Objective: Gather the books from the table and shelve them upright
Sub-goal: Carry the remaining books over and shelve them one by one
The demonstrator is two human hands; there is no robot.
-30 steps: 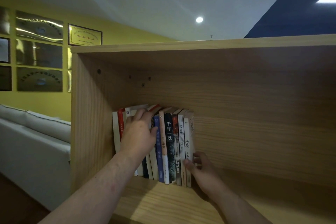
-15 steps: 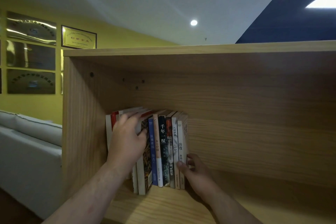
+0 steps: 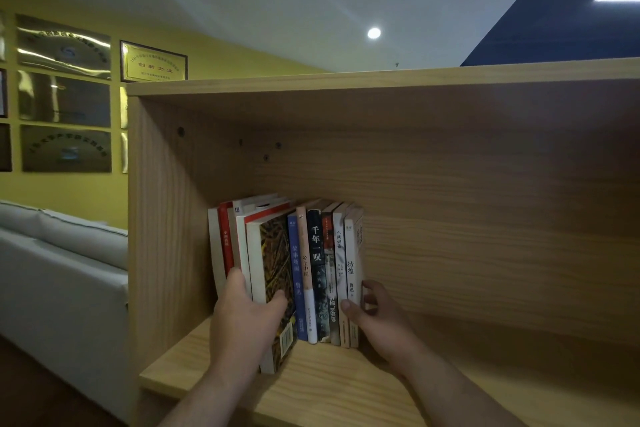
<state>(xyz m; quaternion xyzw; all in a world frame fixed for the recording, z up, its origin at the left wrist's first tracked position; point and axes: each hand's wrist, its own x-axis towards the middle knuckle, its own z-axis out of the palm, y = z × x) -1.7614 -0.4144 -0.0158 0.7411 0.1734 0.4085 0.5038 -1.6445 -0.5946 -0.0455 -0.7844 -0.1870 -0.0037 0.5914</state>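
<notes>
While books (image 3: 318,270) stand upright lower centre on the wooden shelf (image 3: 346,388), the left grip (image 3: 249,319) clasps the yellow-patterned book (image 3: 275,263) and the right grip (image 3: 377,319) pinches the 彷徨 book (image 3: 350,267); a plaque (image 3: 154,62) upper left reads 创新企业.

The left hand (image 3: 242,319) is covering the lower spines of the leftmost books (image 3: 224,246). The right hand (image 3: 377,319) is hiding its fingertips behind the last book (image 3: 351,263). The shelf (image 3: 485,388) is running off the right edge. The plaques (image 3: 65,97) at upper left are blurring past reading.

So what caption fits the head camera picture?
Left hand grips a patterned book; right hand holds the row on the shelf.
</notes>
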